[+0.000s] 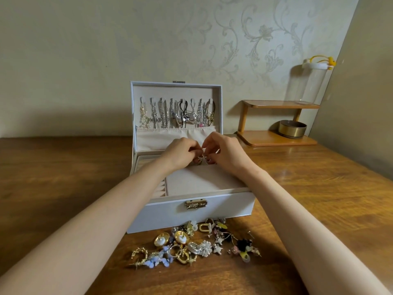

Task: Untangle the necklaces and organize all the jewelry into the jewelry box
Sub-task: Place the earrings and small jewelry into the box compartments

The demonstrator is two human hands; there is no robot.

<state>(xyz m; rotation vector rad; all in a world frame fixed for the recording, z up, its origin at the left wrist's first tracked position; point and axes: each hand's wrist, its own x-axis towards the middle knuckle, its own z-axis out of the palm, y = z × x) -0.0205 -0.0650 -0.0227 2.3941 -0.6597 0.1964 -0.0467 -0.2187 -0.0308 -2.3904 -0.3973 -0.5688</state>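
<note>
Right now both hands are working over the open top tray of the white rectangular leatherette jewelry box [191,216], which is standing near the middle of the brown wooden table [63,171] with its lid [176,89] propped upright toward the table's far edge. The left hand [179,153] and the right hand [226,152] are each curling their fingertips in and pinching one small glinting metal jewelry piece [202,160] between them, just above the back of the tray; what kind of piece it is cannot be made out. The silver and gold chain necklaces [176,114] are hanging side by side from the lid's hooks, their ends dropping toward the gathered beige fabric pocket [161,136], so the untangling is looking largely done and this step is probably the seating of one piece. Doing it well is likely calling for a light grip on the piece's edges and a straight lowering onto the flat beige velvet pad [197,180] or into the slotted ring rolls [160,188] along the tray's left side. The forearms are reaching over the loose heap of gold, white and blue earrings and rings [197,241] lying just in front of the box toward the table's near edge, so lifting the wrists clear, not sliding them back, is looking wise.
</note>
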